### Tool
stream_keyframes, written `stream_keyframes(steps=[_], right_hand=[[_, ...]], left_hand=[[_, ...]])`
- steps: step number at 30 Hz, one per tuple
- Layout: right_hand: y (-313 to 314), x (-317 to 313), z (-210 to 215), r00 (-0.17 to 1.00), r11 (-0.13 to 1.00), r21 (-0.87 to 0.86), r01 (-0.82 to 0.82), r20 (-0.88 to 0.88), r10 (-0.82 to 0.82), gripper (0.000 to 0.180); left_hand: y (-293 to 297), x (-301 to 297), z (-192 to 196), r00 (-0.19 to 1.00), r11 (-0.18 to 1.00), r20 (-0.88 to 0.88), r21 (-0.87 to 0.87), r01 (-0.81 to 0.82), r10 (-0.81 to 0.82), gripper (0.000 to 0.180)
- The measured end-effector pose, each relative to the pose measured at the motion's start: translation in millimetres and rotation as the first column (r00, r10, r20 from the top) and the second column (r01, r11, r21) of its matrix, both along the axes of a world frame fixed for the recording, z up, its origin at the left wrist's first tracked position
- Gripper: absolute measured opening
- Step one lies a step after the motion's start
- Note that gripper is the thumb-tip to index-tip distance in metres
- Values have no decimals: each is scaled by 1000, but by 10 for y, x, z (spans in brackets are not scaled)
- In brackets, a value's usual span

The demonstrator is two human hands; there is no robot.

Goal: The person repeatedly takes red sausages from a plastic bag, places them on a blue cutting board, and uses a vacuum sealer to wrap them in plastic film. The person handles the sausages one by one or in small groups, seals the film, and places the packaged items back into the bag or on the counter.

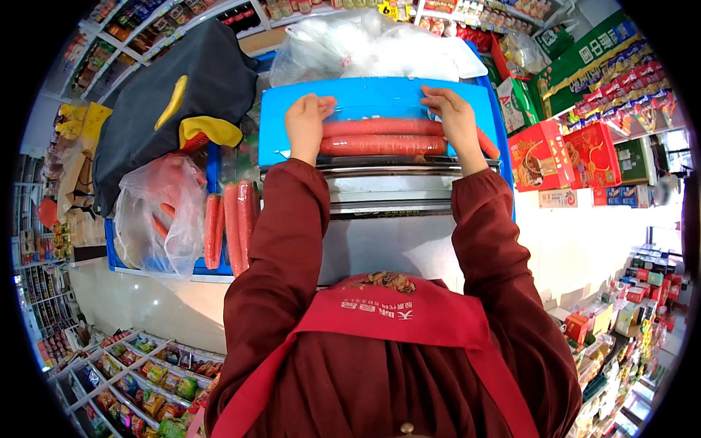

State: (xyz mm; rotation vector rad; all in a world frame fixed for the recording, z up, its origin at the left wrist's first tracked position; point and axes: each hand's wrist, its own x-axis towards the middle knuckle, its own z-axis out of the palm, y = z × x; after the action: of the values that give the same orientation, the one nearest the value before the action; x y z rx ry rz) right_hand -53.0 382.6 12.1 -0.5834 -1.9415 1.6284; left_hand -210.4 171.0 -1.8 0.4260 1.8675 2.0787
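Both my arms reach forward over a metal-edged machine (pixel 387 186) with a bright blue panel (pixel 372 91) behind it. Long sausages (pixel 383 144) in glossy red wrapping lie side by side across it, between my wrists. My left hand (pixel 308 123) is over the left part of the panel, its fingertips bent together toward the middle. Over the right part, my right hand (pixel 450 117) has its fingers drawn together too, pointing inward. Whatever thin thing the fingertips pinch, if any, does not show. One sausage end (pixel 488 144) sticks out beyond my right wrist.
More red sausages (pixel 237 223) stand left of my left forearm, beside a clear plastic bag (pixel 164 215) in a blue tray (pixel 213 168). A dark cloth bag (pixel 175 95) with yellow trim covers the far left. Clear plastic bags (pixel 358 47) lie behind the panel. Red boxes (pixel 540 157) stand right.
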Motion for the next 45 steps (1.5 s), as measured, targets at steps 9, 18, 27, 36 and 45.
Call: stream_keyframes(steps=[9,18,27,36,45], right_hand=[[-131,177,93,960,855,489,-172,277,35,19],[-141,331,241,873,504,721,-475,456,171,56],[-207,457,301,905,424,803,-418,407,121,73],[-636,989,368,954,373,884,-282,300,10,68],[-1211,1688,-128,874,484,762,-430,485,12,69]], left_hand=[[-63,53,1,840,815,-474,-576,-68,-265,26],[-390,194,245,530,646,-502,-754,118,-683,64],[-489,266,258,437,668,-609,-744,-25,-662,73],[-844,730,370,250,779,-788,-607,-158,-563,66],[-1414,1593,-310,551,795,-718,-588,-151,-426,70]])
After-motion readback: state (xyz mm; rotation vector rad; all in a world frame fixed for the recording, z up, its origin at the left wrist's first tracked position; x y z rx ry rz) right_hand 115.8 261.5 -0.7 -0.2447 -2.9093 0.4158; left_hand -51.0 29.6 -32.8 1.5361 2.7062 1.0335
